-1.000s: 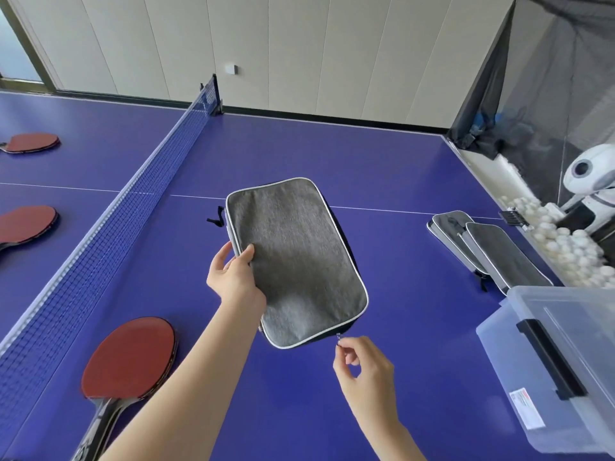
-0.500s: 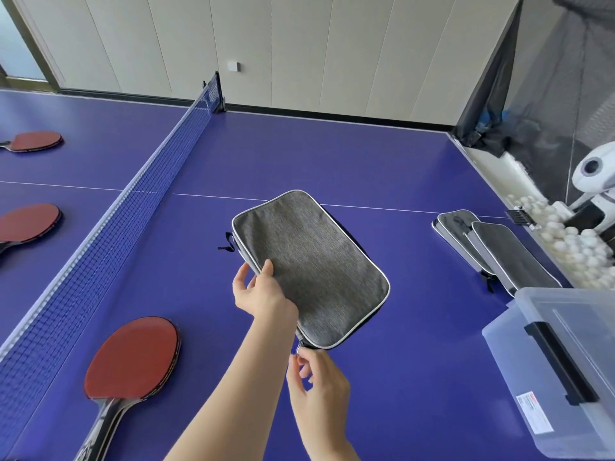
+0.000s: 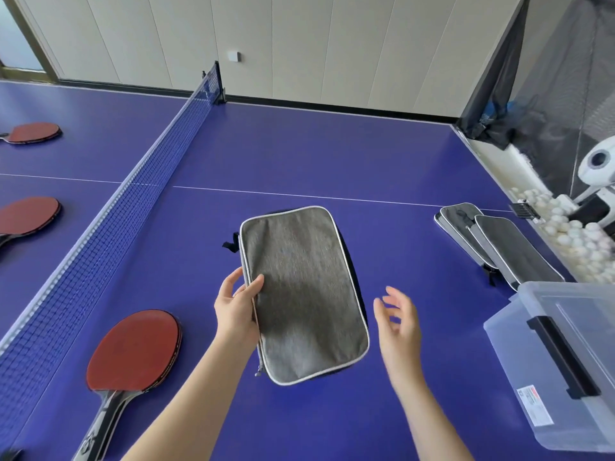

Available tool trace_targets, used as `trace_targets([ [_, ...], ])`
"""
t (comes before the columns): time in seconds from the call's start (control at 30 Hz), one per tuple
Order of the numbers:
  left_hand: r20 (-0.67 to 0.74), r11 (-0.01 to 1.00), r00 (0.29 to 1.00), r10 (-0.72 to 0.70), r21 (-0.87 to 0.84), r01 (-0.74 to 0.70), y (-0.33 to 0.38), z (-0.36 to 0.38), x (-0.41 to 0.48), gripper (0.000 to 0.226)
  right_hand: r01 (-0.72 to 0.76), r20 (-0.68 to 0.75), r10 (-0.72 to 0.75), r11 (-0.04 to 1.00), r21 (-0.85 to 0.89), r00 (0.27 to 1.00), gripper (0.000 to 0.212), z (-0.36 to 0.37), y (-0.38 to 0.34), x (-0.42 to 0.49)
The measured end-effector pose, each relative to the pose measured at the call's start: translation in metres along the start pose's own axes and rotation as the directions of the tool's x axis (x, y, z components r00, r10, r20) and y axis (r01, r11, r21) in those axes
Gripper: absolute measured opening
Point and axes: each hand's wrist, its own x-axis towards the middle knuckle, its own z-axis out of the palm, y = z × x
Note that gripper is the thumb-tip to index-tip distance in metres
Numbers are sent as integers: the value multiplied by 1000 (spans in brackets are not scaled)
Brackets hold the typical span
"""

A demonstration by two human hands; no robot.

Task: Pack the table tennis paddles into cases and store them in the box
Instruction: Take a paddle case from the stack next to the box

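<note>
My left hand (image 3: 237, 304) grips the left edge of a grey paddle case (image 3: 304, 291) with white piping, held flat above the purple table (image 3: 299, 154). Its zip pull hangs at the near left corner. My right hand (image 3: 397, 322) hovers just right of the case, fingers spread and blurred, holding nothing. A red paddle (image 3: 133, 352) lies on the table at the near left. Two more grey cases (image 3: 499, 244) lie overlapping at the right. The clear plastic box (image 3: 562, 357) with its lid and black handle stands at the near right.
The blue net (image 3: 109, 221) runs diagonally across the table on the left. Beyond it lie two more red paddles (image 3: 28, 216) (image 3: 35, 132). A tray of white balls (image 3: 575, 234) and a white ball machine (image 3: 597, 174) stand off the table's right edge.
My right hand let go of the zip pull at the case's near corner and moved out to the right, fingers opening. The case turned back to lie lengthwise in my left hand.
</note>
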Motion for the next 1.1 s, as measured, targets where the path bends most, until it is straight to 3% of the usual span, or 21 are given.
trace_targets([
  [0.07, 108, 996, 991, -77, 62, 71, -5, -11, -2, 33, -273, 272, 244, 959, 75, 931, 26, -7, 3, 17],
  [0.13, 182, 986, 974, -138, 115, 118, -12, -18, -2, 37, -443, 509, 361, 895, 45, 781, 31, -11, 6, 20],
  [0.23, 210, 978, 962, -175, 148, 145, -22, -20, -1, 39, -570, 638, 430, 821, 19, 640, 32, -15, 6, 7],
  [0.33, 181, 977, 972, -147, 181, 114, -31, -16, 0, 36, -624, 688, 411, 777, 79, 598, 41, -17, 4, -5],
  [0.4, 149, 968, 982, -115, 241, 77, -37, -14, 1, 35, -625, 679, 397, 772, 118, 618, 40, -16, 1, -10],
  [0.5, 99, 921, 994, -45, 390, 3, -46, -8, -2, 43, -520, 584, 322, 829, 207, 745, 26, -11, -3, -14],
  [0.57, 75, 823, 997, 35, 564, -71, -54, -1, -8, 61, -409, 487, 253, 879, 246, 836, 28, -5, -3, -16],
  [0.67, 140, 612, 981, 136, 767, -194, -69, 14, -31, 87, -228, 343, 166, 962, 149, 924, 27, 2, 0, -22],
  [0.73, 253, 645, 960, 121, 715, -269, -77, 25, -50, 75, -148, 289, 107, 981, 122, 951, 25, 4, 1, -25],
  [0.83, 368, 739, 929, 27, 619, -266, -87, 37, -69, 57, -76, 303, 39, 991, 111, 952, 25, 5, -2, -31],
  [1.1, 348, 729, 928, 136, 599, -331, -75, 24, -68, 41, 25, 319, -19, 1000, -14, 948, 22, 0, 8, -23],
])
